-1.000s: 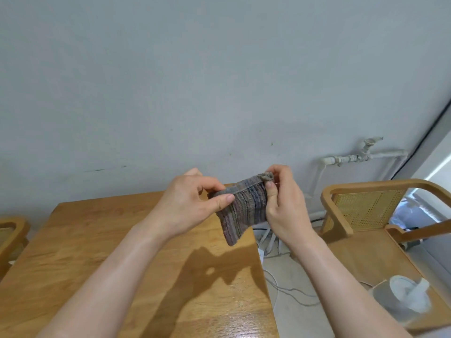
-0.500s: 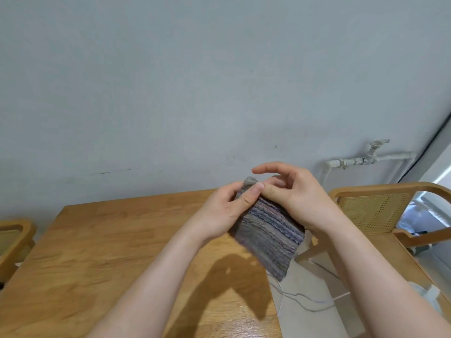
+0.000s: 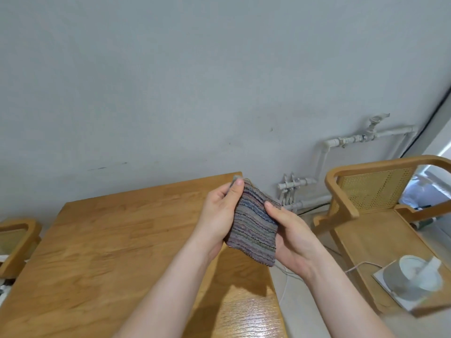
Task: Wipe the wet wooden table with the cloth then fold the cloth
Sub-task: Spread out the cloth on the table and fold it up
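The folded striped cloth (image 3: 253, 228) is held between both hands, above the wooden table (image 3: 109, 240). The left hand (image 3: 219, 215) pinches its far corner and the right hand (image 3: 290, 237) cups its other side, thumb on top. Best to line up the edges squarely before pressing the fold flat

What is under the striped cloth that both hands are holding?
The cloth is held above the wooden table, at its right edge. The right hand lies under its right side; the left hand grips its left edge. The fingers behind it are covered.
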`<act>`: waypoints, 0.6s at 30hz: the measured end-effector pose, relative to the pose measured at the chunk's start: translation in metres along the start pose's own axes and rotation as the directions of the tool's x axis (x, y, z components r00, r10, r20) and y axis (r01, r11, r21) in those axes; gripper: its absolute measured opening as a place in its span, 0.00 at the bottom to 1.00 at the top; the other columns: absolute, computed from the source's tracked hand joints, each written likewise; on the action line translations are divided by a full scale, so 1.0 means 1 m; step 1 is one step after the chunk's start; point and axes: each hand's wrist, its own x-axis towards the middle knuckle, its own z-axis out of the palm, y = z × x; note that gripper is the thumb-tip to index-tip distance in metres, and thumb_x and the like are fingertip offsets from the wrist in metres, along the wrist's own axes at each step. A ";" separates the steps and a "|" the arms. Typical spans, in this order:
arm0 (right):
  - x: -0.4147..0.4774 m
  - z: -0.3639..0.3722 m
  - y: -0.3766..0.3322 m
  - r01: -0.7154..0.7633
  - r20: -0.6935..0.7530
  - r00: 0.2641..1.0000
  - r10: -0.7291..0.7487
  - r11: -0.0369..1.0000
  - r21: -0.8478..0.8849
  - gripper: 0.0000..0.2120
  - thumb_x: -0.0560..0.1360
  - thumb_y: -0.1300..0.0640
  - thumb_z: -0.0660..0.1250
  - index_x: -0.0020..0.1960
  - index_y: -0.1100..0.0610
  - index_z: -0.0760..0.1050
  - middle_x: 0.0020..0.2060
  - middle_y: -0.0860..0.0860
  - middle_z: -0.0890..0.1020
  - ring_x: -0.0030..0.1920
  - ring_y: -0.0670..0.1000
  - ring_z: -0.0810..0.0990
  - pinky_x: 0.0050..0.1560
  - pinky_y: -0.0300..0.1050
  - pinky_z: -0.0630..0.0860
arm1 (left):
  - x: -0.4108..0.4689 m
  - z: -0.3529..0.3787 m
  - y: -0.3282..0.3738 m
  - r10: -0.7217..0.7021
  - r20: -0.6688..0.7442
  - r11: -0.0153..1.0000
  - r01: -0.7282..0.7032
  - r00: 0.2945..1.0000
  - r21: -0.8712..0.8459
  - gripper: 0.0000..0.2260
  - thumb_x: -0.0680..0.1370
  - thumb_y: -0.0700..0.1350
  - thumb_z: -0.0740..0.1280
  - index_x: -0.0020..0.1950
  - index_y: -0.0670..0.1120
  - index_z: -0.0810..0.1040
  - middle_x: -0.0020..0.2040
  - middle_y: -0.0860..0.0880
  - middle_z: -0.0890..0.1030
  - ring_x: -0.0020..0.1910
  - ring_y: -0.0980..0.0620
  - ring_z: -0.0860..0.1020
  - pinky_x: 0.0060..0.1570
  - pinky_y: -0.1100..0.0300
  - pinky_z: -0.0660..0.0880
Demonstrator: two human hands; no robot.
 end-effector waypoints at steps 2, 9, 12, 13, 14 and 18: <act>0.002 0.003 0.002 0.134 -0.168 0.973 -0.156 0.981 -0.139 0.12 0.79 0.59 0.66 0.61 0.62 0.74 0.53 0.63 0.82 0.53 0.60 0.83 0.51 0.54 0.80 | 0.003 -0.003 -0.010 -0.048 -0.031 0.999 0.048 0.998 0.011 0.16 0.80 0.48 0.62 0.51 0.35 0.79 0.48 0.38 0.84 0.43 0.48 0.81 0.44 0.55 0.77; 0.013 0.006 -0.009 0.100 -0.123 0.823 -0.555 0.355 -0.929 0.11 0.79 0.53 0.65 0.58 0.53 0.68 0.47 0.48 0.78 0.49 0.49 0.76 0.44 0.40 0.65 | 0.015 -0.003 -0.058 -0.135 -0.159 0.989 0.143 0.978 0.038 0.13 0.82 0.48 0.60 0.51 0.40 0.79 0.48 0.43 0.84 0.47 0.49 0.82 0.46 0.54 0.78; 0.008 -0.002 -0.026 0.106 -0.067 0.851 -0.521 0.296 -0.949 0.10 0.78 0.54 0.66 0.58 0.52 0.69 0.43 0.44 0.78 0.45 0.46 0.77 0.44 0.39 0.67 | 0.021 0.007 -0.066 -0.178 -0.124 0.984 0.176 0.976 -0.025 0.12 0.82 0.48 0.60 0.53 0.42 0.78 0.49 0.44 0.84 0.49 0.49 0.82 0.50 0.52 0.78; 0.006 -0.005 -0.033 0.110 -0.033 0.859 -0.511 0.247 -0.963 0.10 0.78 0.54 0.66 0.58 0.51 0.69 0.43 0.44 0.78 0.43 0.44 0.76 0.44 0.40 0.67 | 0.022 0.013 -0.068 -0.184 -0.099 0.983 0.182 0.978 -0.031 0.10 0.82 0.46 0.60 0.53 0.43 0.78 0.49 0.45 0.84 0.47 0.52 0.81 0.49 0.54 0.78; 0.003 -0.009 -0.040 0.114 0.002 0.865 -0.502 0.192 -0.975 0.11 0.78 0.55 0.67 0.58 0.49 0.68 0.42 0.44 0.78 0.41 0.42 0.76 0.43 0.40 0.68 | 0.024 0.020 -0.069 -0.191 -0.078 0.982 0.189 0.979 -0.025 0.07 0.82 0.44 0.60 0.53 0.45 0.77 0.49 0.47 0.83 0.45 0.56 0.81 0.46 0.57 0.77; -0.006 -0.034 -0.073 0.107 0.063 0.878 -0.475 0.065 -0.992 0.17 0.75 0.55 0.70 0.59 0.47 0.67 0.35 0.43 0.78 0.33 0.37 0.74 0.37 0.32 0.67 | 0.034 0.050 -0.068 0.107 -0.085 0.944 -0.075 0.991 0.322 0.18 0.76 0.37 0.67 0.61 0.54 0.73 0.54 0.52 0.74 0.47 0.64 0.74 0.47 0.69 0.71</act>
